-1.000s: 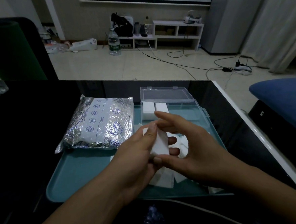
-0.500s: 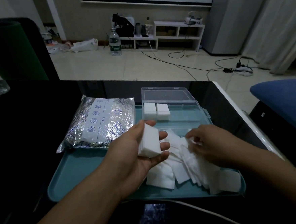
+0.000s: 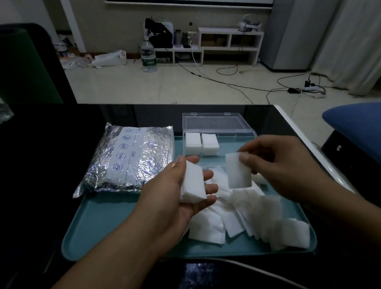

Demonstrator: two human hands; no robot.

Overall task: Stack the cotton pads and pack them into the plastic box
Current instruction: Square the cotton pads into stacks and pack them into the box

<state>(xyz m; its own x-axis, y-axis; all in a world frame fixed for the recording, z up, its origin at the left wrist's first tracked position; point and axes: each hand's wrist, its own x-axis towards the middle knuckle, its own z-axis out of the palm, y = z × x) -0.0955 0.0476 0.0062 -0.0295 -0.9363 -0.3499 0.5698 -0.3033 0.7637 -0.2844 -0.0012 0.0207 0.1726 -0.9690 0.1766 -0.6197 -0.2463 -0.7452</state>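
My left hand (image 3: 177, 197) holds a thick white stack of cotton pads (image 3: 193, 182) in its palm, thumb over the top edge. To its right, my right hand (image 3: 283, 165) pinches a single cotton pad (image 3: 237, 172) upright between thumb and fingers, above the tray. Several loose cotton pads (image 3: 253, 214) lie spread over the right half of the teal tray (image 3: 100, 227). The clear plastic box (image 3: 236, 136) stands open at the tray's far side, lid tipped back, with two white pad stacks (image 3: 202, 144) in its left end.
A silver foil bag (image 3: 129, 157) with blue print lies on the tray's left far part. The tray sits on a black table (image 3: 28, 155). A white cable (image 3: 249, 264) runs along the near edge. A blue cushion (image 3: 364, 132) is at the right.
My right hand has lifted off the loose pile with one pad pinched and risen toward the left. The left hand keeps the stack, hardly moved.
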